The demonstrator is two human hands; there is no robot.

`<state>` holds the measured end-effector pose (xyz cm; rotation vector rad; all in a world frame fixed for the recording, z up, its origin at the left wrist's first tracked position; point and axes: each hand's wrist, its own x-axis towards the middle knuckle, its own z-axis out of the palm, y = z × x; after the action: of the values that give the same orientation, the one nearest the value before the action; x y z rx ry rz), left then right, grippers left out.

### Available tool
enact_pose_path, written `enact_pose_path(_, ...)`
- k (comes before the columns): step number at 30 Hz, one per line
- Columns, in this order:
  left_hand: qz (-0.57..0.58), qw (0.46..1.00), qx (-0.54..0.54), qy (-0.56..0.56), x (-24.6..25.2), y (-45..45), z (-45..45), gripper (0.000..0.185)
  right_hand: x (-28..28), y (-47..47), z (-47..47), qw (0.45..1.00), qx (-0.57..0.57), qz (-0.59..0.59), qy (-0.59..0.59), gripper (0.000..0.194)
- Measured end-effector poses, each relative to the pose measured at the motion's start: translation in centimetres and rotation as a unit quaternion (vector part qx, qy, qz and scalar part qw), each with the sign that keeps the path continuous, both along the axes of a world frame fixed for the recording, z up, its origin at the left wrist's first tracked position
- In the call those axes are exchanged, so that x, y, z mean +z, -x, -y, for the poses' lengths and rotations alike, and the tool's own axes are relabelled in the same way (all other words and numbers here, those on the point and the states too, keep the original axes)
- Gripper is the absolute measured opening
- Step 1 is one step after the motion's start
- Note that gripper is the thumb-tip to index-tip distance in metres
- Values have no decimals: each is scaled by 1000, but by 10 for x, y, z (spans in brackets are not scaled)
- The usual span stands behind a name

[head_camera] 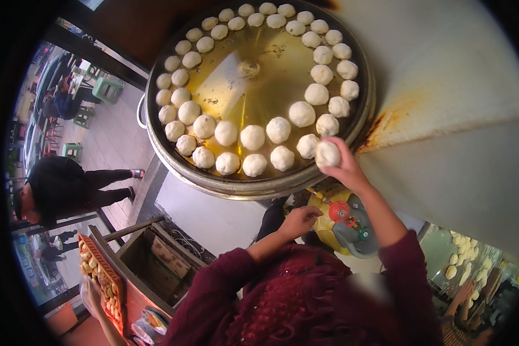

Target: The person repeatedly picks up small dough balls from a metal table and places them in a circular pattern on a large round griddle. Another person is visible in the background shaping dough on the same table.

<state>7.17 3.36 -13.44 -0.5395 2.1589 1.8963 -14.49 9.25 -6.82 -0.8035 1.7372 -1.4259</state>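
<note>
A large round metal pan (281,65) holds a layer of yellowish oil. Round filled dough buns (252,137) stand in it in two rings around the middle. At the pan's near right rim my right hand (344,166) grips a pale dough bun (328,154) between thumb and fingers, beside another bun (308,146) in the outer ring. My left hand (302,221) hangs lower, in front of my body, below the pan's near rim. Its fingers are loosely bent, and whether they hold anything does not show.
A red gas regulator (339,212) sits below the pan. At lower left, another person's hand (89,292) is by an orange tray (120,298) of browned buns. Other hands (465,294) work at a table (437,251) with dough pieces, lower right. A person (54,190) in black stands at left.
</note>
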Motion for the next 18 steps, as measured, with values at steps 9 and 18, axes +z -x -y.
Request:
enact_pose_path(9,23,978,206,-32,-30,-79,61,21,-26,15,220,924,62,363,-104,52)
enact_pose_path(18,51,949,290,-117,-42,-90,67,20,-52,3,274,906,116,-378,-151,44)
